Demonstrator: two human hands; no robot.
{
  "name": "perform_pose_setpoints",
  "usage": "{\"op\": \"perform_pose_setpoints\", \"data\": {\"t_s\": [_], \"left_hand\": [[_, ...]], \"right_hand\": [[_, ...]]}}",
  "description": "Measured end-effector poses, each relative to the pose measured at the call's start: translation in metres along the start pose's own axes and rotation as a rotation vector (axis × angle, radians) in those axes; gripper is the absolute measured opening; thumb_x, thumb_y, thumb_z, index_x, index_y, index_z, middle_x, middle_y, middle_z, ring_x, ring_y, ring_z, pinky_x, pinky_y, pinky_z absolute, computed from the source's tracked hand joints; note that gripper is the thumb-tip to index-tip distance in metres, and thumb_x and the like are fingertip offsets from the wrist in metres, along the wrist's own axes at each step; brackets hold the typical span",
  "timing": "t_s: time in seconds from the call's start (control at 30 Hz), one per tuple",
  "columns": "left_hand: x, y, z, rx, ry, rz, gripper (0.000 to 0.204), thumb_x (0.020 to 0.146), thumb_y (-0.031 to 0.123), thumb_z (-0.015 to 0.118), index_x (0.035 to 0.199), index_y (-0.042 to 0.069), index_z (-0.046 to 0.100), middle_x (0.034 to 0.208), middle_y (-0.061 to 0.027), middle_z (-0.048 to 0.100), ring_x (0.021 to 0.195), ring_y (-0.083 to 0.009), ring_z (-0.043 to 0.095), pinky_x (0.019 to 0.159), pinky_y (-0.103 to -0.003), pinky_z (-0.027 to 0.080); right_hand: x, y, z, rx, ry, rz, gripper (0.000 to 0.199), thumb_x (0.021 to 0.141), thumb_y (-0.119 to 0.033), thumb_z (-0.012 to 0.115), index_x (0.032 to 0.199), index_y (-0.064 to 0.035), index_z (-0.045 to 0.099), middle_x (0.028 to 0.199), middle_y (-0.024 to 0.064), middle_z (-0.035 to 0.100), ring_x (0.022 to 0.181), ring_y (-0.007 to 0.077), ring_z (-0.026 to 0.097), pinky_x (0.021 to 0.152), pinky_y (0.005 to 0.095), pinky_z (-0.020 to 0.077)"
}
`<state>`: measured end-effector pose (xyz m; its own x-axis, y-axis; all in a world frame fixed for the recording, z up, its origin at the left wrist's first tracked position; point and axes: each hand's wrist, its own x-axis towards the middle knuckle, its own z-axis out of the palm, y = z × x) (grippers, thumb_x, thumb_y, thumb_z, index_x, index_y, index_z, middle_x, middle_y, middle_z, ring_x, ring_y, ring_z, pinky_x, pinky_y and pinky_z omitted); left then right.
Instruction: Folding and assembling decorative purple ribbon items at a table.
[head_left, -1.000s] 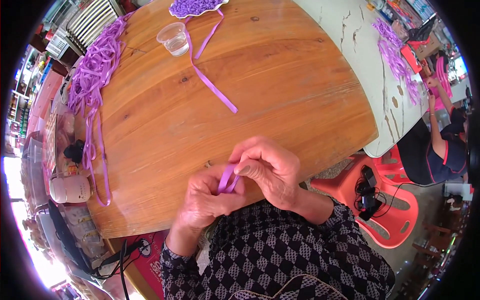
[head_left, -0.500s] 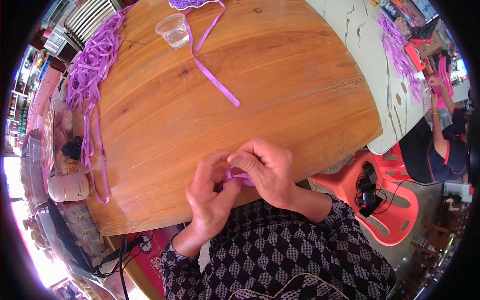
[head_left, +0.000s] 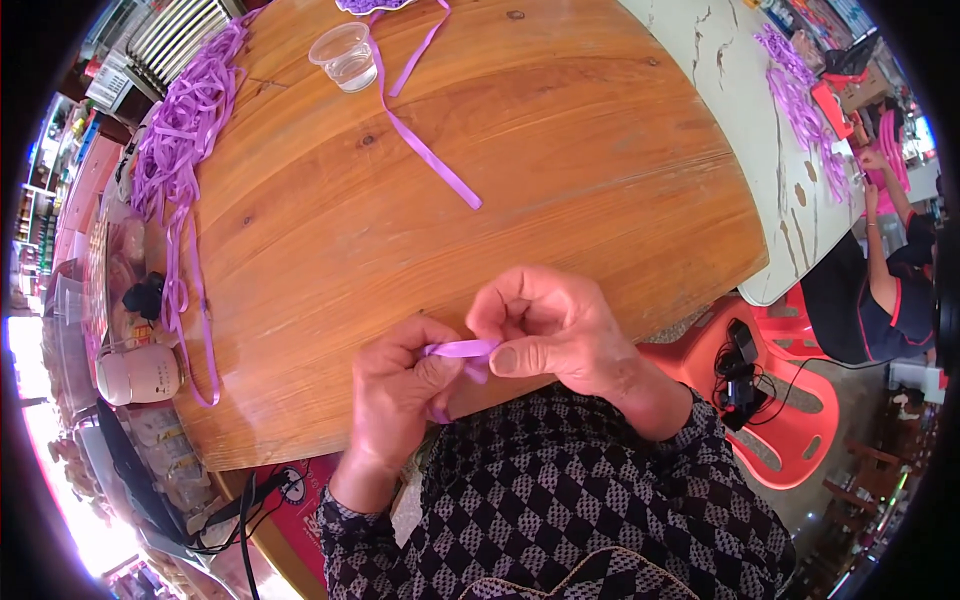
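A short piece of purple ribbon [head_left: 460, 349] is stretched between my two hands at the near edge of the wooden table. My left hand [head_left: 400, 375] pinches it between thumb and fingers, and a bit of ribbon hangs below that grip. The thumb and forefinger of my right hand [head_left: 560, 335] close on its other end, the remaining fingers curled. Part of the ribbon is hidden behind my fingers, so I cannot tell how it is folded. Farther off, a loose purple ribbon strip [head_left: 430, 158] lies across the tabletop.
A clear plastic cup [head_left: 346, 60] stands at the back beside a dish of purple pieces [head_left: 370, 4]. A heap of purple ribbon [head_left: 190, 120] hangs along the left edge. At right are a white marbled table [head_left: 745, 150], an orange chair [head_left: 790, 420] and another person's arm [head_left: 877, 240].
My hands have moved apart, the right one rightward and the left slightly left. The ribbon, earlier a small loop between them, is now drawn out straighter.
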<state>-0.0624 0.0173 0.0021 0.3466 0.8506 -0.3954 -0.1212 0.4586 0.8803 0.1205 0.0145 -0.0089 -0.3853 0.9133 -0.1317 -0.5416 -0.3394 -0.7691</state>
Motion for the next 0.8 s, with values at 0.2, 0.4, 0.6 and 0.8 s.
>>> {"op": "perform_pose_setpoints", "data": {"t_s": [0.2,0.4,0.6,0.8], "left_hand": [[0.001,-0.003,0.009,-0.319,-0.038,-0.085,0.021,0.085,0.018,0.06,0.085,-0.003,0.057,0.064,-0.0049,0.057,0.047,-0.0062,0.043,0.04,-0.018,0.032],[0.004,-0.007,0.021,-0.255,0.189,0.048,0.014,0.086,0.012,0.059,0.084,-0.001,0.058,0.062,-0.0024,0.055,0.046,-0.0051,0.041,0.039,-0.018,0.031],[-0.004,-0.003,0.021,-0.137,0.126,0.094,0.016,0.087,0.013,0.059,0.091,-0.003,0.058,0.071,-0.0022,0.057,0.055,-0.0044,0.045,0.048,-0.017,0.035],[-0.014,0.035,0.006,0.44,0.27,0.6,0.035,0.086,0.025,0.06,0.102,-0.005,0.056,0.086,-0.007,0.057,0.073,-0.0093,0.05,0.064,-0.022,0.039]], "right_hand": [[0.0,0.01,-0.014,-0.584,-0.103,-0.367,0.011,0.075,-0.002,0.068,0.084,0.0002,0.06,0.085,0.0054,0.056,0.079,0.0111,0.054,0.069,0.0228,0.0429],[-0.008,0.005,0.006,-0.38,0.006,-0.176,0.005,0.079,0.001,0.063,0.084,0.0021,0.06,0.091,0.0067,0.057,0.082,0.0108,0.054,0.071,0.0228,0.0433],[-0.006,0.017,-0.002,-0.402,0.078,-0.214,0.007,0.078,0.0,0.065,0.082,0.0026,0.06,0.094,0.0081,0.056,0.082,0.0108,0.054,0.071,0.0227,0.0431],[-0.008,0.002,-0.007,-0.323,0.043,-0.157,0.01,0.075,0.0,0.066,0.071,-0.0022,0.057,0.085,0.0024,0.056,0.069,0.0036,0.046,0.058,0.018,0.0359]]}}
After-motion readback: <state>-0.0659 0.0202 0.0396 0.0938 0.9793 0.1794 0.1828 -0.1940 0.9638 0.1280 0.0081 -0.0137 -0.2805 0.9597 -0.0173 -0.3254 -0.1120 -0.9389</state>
